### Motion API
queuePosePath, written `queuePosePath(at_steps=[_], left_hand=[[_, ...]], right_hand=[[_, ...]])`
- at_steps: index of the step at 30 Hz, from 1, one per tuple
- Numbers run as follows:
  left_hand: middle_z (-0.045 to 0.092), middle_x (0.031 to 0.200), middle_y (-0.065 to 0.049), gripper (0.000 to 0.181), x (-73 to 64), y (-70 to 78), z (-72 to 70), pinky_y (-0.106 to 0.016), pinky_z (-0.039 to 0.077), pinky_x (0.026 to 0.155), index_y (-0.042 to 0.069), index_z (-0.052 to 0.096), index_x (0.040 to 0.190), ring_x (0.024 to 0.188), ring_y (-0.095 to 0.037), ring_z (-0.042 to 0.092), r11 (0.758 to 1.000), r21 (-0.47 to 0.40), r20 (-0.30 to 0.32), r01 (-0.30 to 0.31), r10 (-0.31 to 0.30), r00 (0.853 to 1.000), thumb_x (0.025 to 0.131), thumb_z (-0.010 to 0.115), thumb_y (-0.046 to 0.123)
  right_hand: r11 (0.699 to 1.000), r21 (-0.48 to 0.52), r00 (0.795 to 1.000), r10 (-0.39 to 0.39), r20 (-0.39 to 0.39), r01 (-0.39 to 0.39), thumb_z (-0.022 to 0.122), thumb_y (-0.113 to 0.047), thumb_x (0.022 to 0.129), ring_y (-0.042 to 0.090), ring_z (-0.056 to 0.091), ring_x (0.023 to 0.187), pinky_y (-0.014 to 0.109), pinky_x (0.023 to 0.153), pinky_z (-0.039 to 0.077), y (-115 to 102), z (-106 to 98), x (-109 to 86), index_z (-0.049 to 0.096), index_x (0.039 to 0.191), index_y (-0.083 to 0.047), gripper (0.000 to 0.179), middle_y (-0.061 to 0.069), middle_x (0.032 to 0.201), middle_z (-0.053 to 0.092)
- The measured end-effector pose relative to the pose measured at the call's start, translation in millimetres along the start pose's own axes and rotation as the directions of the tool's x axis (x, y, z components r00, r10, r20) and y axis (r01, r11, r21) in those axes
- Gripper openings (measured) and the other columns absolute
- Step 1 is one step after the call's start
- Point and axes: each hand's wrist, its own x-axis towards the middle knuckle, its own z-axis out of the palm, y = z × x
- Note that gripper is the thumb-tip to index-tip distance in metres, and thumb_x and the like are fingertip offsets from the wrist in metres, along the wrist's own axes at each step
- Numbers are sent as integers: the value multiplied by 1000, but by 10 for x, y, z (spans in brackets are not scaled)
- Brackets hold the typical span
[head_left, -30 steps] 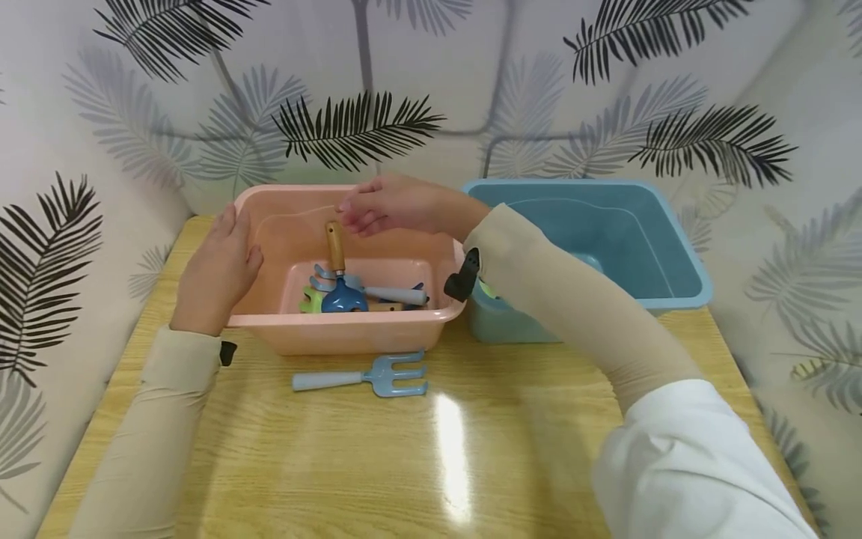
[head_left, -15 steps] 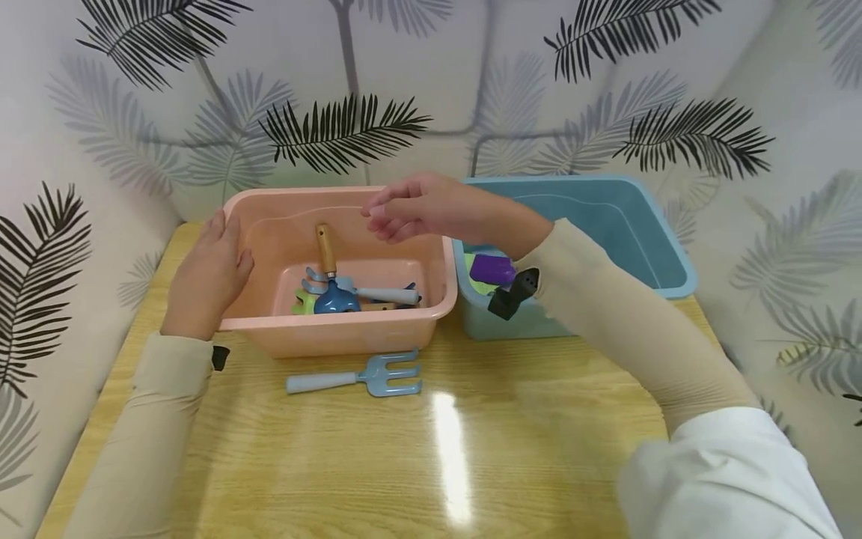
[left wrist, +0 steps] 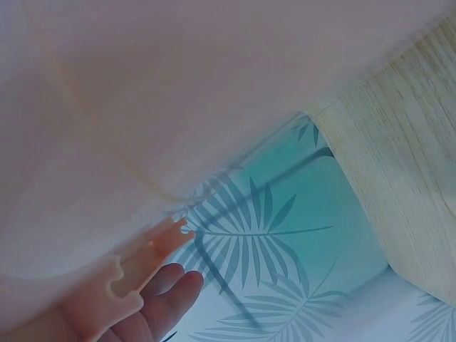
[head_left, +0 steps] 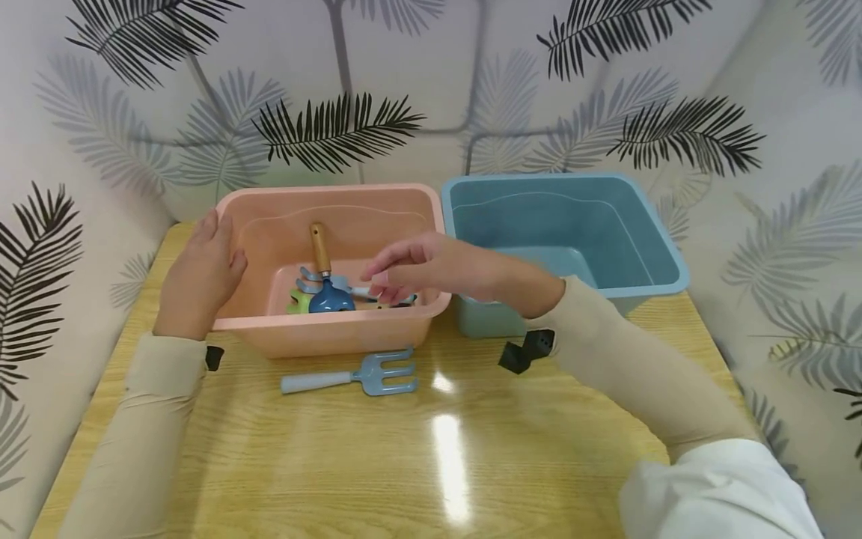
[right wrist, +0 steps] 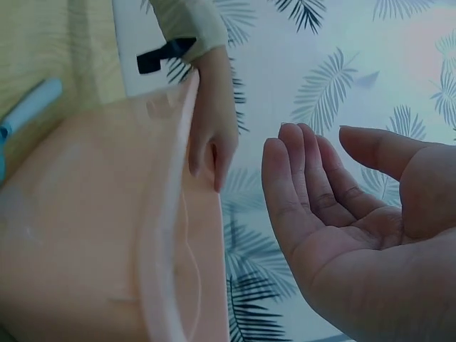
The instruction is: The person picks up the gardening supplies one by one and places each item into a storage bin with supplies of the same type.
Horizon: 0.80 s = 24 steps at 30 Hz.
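My left hand (head_left: pixel 198 277) grips the left rim of a pink plastic tub (head_left: pixel 323 323); in the left wrist view its fingertips (left wrist: pixel 178 285) show under the rim. My right hand (head_left: pixel 438 266) hovers over the tub's right end, fingers loosely bent; the right wrist view shows its palm (right wrist: pixel 356 228) holding nothing. Inside the tub lie a dark blue scoop-like garden tool (head_left: pixel 330 299) with a wooden handle, a light blue pronged tool (head_left: pixel 310 278) and a light green piece (head_left: pixel 298 302). My right fingers partly hide the other things there.
A blue tub (head_left: pixel 572 288) stands right of the pink one; my right forearm covers its near left corner. On the wooden table (head_left: pixel 337 464), in front of the pink tub, lies a light blue hand fork (head_left: pixel 377 374). Leaf-patterned cloth (head_left: pixel 512 82) hangs behind.
My right hand has moved rightward and nearer over the pink tub, first backing off, then coming lower. A purple item glimpsed in the blue tub is now hidden. My left hand keeps its hold.
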Motion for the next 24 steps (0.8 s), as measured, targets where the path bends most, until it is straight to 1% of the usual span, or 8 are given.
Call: queuePosePath(at_steps=[2,6,9,11,14,20,22,24], left_hand=[[26,140,-37,55,9,-8,8,-57,27,102,-14,29,138,129,-49,27,1000,1,12,4,-4,1000,92,47,10],[25,140,-37,55,12,-12,11,-57,25,103,-14,29,137,129,-49,26,1000,-1,16,3,-3,1000,92,47,10],[26,140,-37,54,7,3,2,-57,26,103,-15,30,137,129,-49,27,1000,0,14,0,0,1000,92,47,10],[25,140,-37,54,9,8,-8,-58,26,103,-15,29,137,129,-49,26,1000,-1,22,4,-4,1000,92,46,10],[24,141,-37,55,10,12,-15,-58,25,102,-14,28,138,130,-49,25,1000,-2,30,12,-12,999,93,45,10],[25,140,-37,54,10,19,-18,-57,25,103,-15,29,137,129,-49,26,1000,-1,27,15,-15,1000,92,46,11],[25,140,-37,54,11,21,-19,-57,25,103,-15,29,137,128,-50,27,1000,1,28,14,-14,1000,92,46,10],[25,140,-38,54,12,22,-20,-57,25,103,-15,29,137,128,-50,27,1000,-1,28,15,-15,1000,92,46,10]], right_hand=[[1000,8,1000,-13,26,13,56,-16,93,32,59,99,37,84,51,68,85,-18,60,117,-2,28,15,108,63],[998,-20,996,-52,71,53,60,-15,91,30,59,99,38,88,49,204,264,-24,62,115,-2,27,12,107,64],[998,-44,992,-49,114,55,64,-16,88,24,60,97,35,86,49,297,381,-9,63,113,-5,27,8,103,66],[999,-29,988,-41,147,46,64,-14,88,22,61,93,35,85,50,351,448,14,63,113,-6,26,6,100,66],[998,-25,982,-44,185,49,62,-10,88,20,62,92,34,84,50,457,521,75,62,114,-3,27,5,99,67],[1000,-20,982,-19,189,24,62,-10,88,19,62,89,31,82,50,718,643,220,62,113,-3,26,3,96,67],[999,-43,984,-14,176,22,61,-9,88,17,62,87,28,80,51,792,686,273,63,112,-3,25,2,95,67],[995,-101,987,-11,163,28,60,-8,89,12,62,85,25,79,50,861,726,327,63,112,-1,24,1,93,68]])
